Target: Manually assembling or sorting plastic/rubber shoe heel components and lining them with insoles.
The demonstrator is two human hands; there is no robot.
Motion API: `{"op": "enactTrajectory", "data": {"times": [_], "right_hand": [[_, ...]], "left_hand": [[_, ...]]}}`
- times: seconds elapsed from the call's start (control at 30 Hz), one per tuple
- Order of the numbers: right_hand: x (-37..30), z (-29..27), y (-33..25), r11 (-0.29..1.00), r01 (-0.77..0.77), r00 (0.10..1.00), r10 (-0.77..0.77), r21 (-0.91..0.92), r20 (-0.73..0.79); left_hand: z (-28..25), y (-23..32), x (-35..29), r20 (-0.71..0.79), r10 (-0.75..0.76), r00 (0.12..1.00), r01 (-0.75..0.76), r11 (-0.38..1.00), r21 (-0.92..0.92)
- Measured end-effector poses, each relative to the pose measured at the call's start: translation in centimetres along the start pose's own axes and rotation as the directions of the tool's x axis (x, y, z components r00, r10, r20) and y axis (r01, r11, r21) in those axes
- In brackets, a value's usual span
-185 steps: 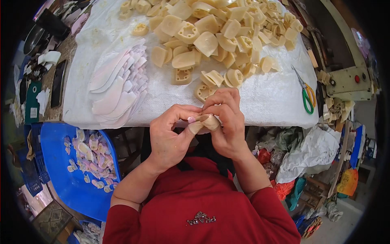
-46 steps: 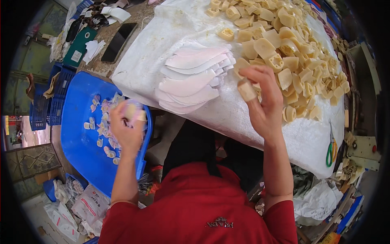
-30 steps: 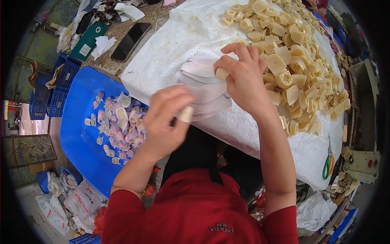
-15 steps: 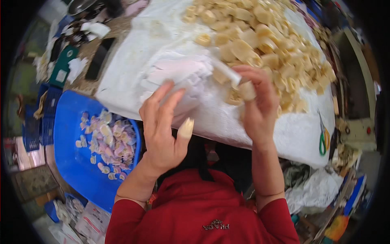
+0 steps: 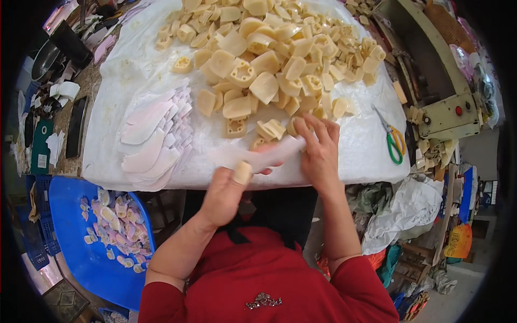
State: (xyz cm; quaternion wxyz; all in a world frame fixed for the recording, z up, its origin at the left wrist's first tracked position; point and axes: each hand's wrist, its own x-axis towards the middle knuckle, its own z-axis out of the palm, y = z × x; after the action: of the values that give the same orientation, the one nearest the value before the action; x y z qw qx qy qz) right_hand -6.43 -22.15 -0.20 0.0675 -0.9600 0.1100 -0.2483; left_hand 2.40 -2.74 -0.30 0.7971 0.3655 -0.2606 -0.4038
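Observation:
A thin, pale pink-white strip [image 5: 264,156] stretches between my hands above the near edge of the table, partly blurred by motion. My left hand [image 5: 223,196] grips its left end, with a cream cover on the thumb. At the other end, the fingers of my right hand [image 5: 320,151] are closed on the strip. Several cream hollow plastic pieces [image 5: 271,129], shaped like shoe heels, lie just beyond it. To the left is a fanned stack of similar pink-white strips [image 5: 148,137]. My fingers hide whether a cream piece is also held.
A large heap of cream pieces [image 5: 264,59] covers the far part of the white-covered table [image 5: 366,156]. Scissors [image 5: 392,137] with green and orange handles lie at the right. A blue tub [image 5: 70,231] holding covered pieces stands below left. A phone [image 5: 76,126] lies at the left.
My left hand has left the strip stack and now grips the strip. The strip, earlier by my right hand, is now stretched between both hands nearer my body. The view has shifted.

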Motion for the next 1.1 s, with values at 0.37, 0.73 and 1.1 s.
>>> {"op": "enactTrajectory", "data": {"times": [0.37, 0.73, 1.1], "right_hand": [[-2.4, -1.7, 1.5, 0.934, -0.183, 0.983, 0.17, 0.308, 0.068], [-2.6, -5.4, 0.7, 0.986, -0.116, 0.952, 0.076, 0.119, 0.296], [-5.9, -1.7, -0.2, 0.945, -0.24, 0.961, 0.263, 0.222, -0.08]], "left_hand": [[3.1, -4.3, 3.2, 0.222, 0.043, 0.974, -0.193, 0.669, 0.718], [2.1, -2.7, 2.6, -0.093, 0.016, 0.996, 0.027, 0.898, 0.438], [1.0, 1.4, 0.2, -0.321, -0.168, 0.932, 0.11, 0.976, -0.189]]}}
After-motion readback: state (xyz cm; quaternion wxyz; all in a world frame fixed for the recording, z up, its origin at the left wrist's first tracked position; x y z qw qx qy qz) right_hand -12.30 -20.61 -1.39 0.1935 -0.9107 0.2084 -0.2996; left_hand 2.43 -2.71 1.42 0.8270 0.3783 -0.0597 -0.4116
